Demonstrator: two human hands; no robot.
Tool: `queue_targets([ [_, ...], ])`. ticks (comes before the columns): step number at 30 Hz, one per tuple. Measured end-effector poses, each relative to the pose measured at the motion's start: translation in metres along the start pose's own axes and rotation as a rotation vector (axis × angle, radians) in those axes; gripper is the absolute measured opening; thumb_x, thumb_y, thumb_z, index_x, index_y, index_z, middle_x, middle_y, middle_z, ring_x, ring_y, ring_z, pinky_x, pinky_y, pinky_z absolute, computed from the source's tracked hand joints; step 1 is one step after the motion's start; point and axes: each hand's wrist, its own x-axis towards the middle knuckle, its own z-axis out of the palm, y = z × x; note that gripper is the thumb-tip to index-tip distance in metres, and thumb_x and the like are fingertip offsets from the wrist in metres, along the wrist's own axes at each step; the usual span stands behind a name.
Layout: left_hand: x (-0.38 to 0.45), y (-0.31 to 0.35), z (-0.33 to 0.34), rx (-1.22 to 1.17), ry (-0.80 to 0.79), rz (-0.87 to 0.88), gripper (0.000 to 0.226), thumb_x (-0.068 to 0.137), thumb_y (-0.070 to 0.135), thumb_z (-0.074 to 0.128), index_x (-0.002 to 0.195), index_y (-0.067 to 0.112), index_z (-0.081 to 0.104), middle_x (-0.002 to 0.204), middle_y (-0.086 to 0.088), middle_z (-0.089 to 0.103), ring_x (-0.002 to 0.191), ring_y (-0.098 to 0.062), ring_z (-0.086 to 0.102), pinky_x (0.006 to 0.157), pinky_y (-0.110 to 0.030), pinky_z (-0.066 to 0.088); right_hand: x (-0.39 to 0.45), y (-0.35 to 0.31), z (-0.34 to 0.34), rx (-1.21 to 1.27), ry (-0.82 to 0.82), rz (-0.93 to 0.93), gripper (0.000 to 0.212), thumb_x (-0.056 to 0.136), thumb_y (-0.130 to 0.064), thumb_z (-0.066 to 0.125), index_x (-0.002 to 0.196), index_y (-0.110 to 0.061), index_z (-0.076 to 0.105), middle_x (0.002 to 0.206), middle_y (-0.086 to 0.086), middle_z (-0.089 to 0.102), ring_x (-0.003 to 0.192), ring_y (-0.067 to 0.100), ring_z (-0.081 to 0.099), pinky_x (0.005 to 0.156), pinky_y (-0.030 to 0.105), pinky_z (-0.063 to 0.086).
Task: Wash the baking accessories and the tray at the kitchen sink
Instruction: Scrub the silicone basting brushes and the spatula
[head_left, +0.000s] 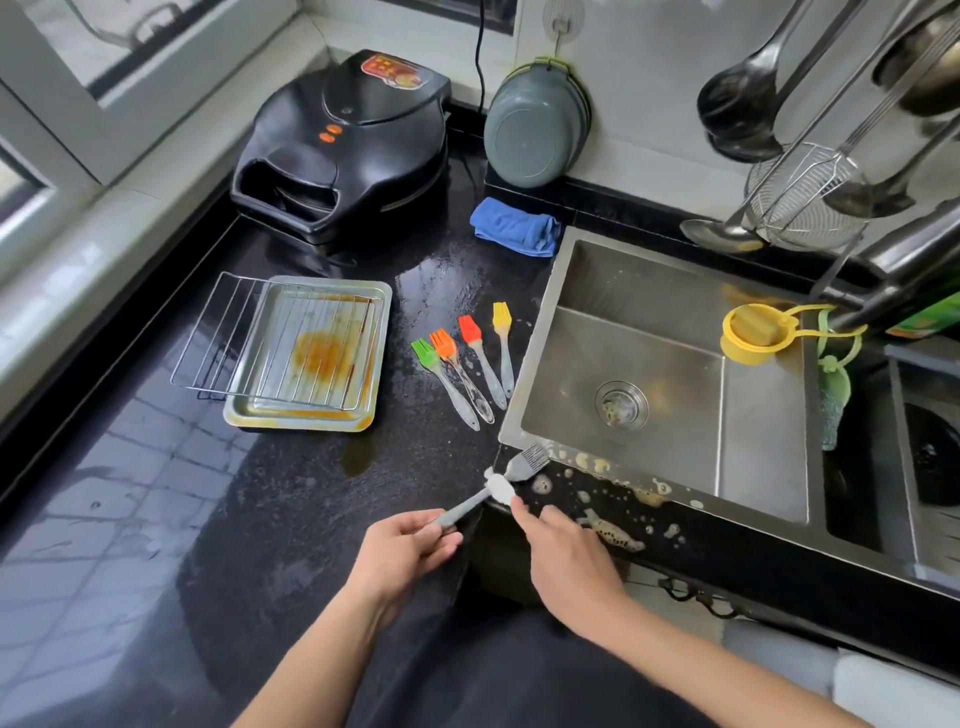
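Closest to me, my two bare forearms reach up from the bottom edge. My left hand (410, 540) is curled around the translucent handle of a grey-bristled silicone basting brush (498, 486), fingers wrapped, thumb on top. My right hand (563, 551) is loosely cupped, fingertips (518, 503) touching a blob of white foam on the brush's neck; whether it pinches anything there I cannot tell. The bristles sit right at the near left corner of the rectangular stainless steel sink (639, 332). Suds and yellowish froth speckle the glossy black countertop (208, 519) along the sink's near rim.

On the counter left of the sink, four more brushes lie side by side: green brush (427, 355), orange brush (444, 344), red brush (470, 329), yellow brush (501, 315), handles pointing toward the sink edge. Further left is the grease-stained rectangular metal baking tray (311, 358) with a wire rack (234, 338) lying across it, overhanging its left side.

A blue folded cloth (517, 227) lies beyond the brushes. Utensils hanging at upper right are cut off by the frame, and the dark area right of the sink is hard to make out.
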Motion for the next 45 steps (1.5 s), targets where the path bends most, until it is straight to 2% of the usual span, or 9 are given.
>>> queue_targets([
  [5,0.001,0.003,0.004,-0.096,-0.023,-0.03,0.017,0.1,-0.006,0.054,0.112,-0.006,0.067,0.103,-0.021,0.076,0.096,-0.026,0.076,0.074,-0.028,0.063,0.018,0.013,-0.013,0.047,0.054,0.194,0.06,0.102,-0.012,0.041,0.154,-0.04,0.033,0.101,-0.002,0.051,0.086,0.03,0.062,0.069,0.041,0.046],
  [10,0.0,0.001,0.003,-0.062,-0.054,-0.008,0.019,0.104,-0.001,0.051,0.114,0.0,0.067,0.106,-0.019,0.077,0.1,-0.025,0.076,0.085,-0.035,0.061,0.003,-0.026,0.005,0.177,-0.064,-0.04,0.062,0.102,-0.014,0.041,0.158,-0.034,0.024,0.103,-0.002,0.048,0.094,0.029,0.06,0.078,0.04,0.046],
  [16,-0.002,0.001,0.001,-0.039,-0.09,0.007,0.02,0.105,0.001,0.051,0.117,0.003,0.066,0.104,-0.015,0.078,0.1,-0.022,0.076,0.083,-0.031,0.06,0.006,-0.007,-0.007,0.126,0.014,0.106,0.06,0.103,-0.015,0.041,0.158,-0.035,0.03,0.1,0.001,0.052,0.092,0.03,0.06,0.079,0.042,0.048],
  [23,-0.003,0.003,-0.001,-0.074,-0.17,-0.02,0.026,0.106,0.003,0.045,0.12,0.001,0.067,0.113,-0.018,0.076,0.108,-0.026,0.073,0.094,-0.036,0.056,-0.005,-0.034,-0.002,0.167,-0.172,-0.2,0.058,0.104,-0.023,0.04,0.158,-0.038,0.026,0.107,-0.002,0.05,0.096,0.031,0.06,0.083,0.043,0.049],
  [28,0.001,0.001,-0.01,-0.198,-0.195,-0.061,0.03,0.103,-0.009,0.039,0.125,-0.003,0.059,0.115,-0.019,0.074,0.109,-0.032,0.072,0.087,-0.035,0.06,0.007,-0.017,-0.008,0.156,-0.025,0.069,0.062,0.102,-0.02,0.041,0.157,-0.043,0.021,0.098,-0.001,0.047,0.09,0.031,0.06,0.074,0.042,0.048],
  [32,0.0,0.003,-0.007,-0.291,-0.19,-0.087,0.032,0.098,-0.009,0.043,0.126,-0.011,0.059,0.117,-0.028,0.071,0.109,-0.038,0.071,0.095,-0.044,0.057,-0.015,-0.049,-0.002,0.13,-0.211,-0.248,0.061,0.103,-0.021,0.039,0.159,-0.037,0.02,0.104,0.0,0.047,0.089,0.035,0.059,0.075,0.045,0.047],
  [38,0.0,0.012,-0.007,-0.438,-0.179,-0.213,0.056,0.103,0.032,0.034,0.126,-0.012,0.059,0.123,-0.034,0.066,0.118,-0.044,0.065,0.105,-0.049,0.049,-0.002,-0.03,0.0,0.085,-0.094,-0.075,0.06,0.104,-0.021,0.039,0.159,-0.035,0.021,0.103,-0.003,0.046,0.087,0.03,0.061,0.076,0.044,0.049],
  [42,0.001,0.013,-0.003,-0.497,-0.148,-0.225,0.075,0.106,0.054,0.034,0.126,-0.014,0.058,0.122,-0.035,0.066,0.117,-0.044,0.066,0.099,-0.05,0.053,-0.016,-0.044,0.004,0.067,-0.226,-0.312,0.064,0.102,-0.017,0.039,0.159,-0.036,0.019,0.097,-0.006,0.036,0.079,0.032,0.058,0.069,0.046,0.048],
  [45,0.0,0.014,-0.002,-0.55,-0.171,-0.223,0.082,0.104,0.062,0.034,0.127,-0.013,0.057,0.125,-0.033,0.065,0.116,-0.043,0.067,0.096,-0.049,0.056,-0.005,-0.035,0.005,0.026,-0.149,-0.23,0.067,0.101,-0.014,0.039,0.16,-0.037,0.017,0.098,-0.006,0.037,0.08,0.029,0.057,0.066,0.043,0.044],
])
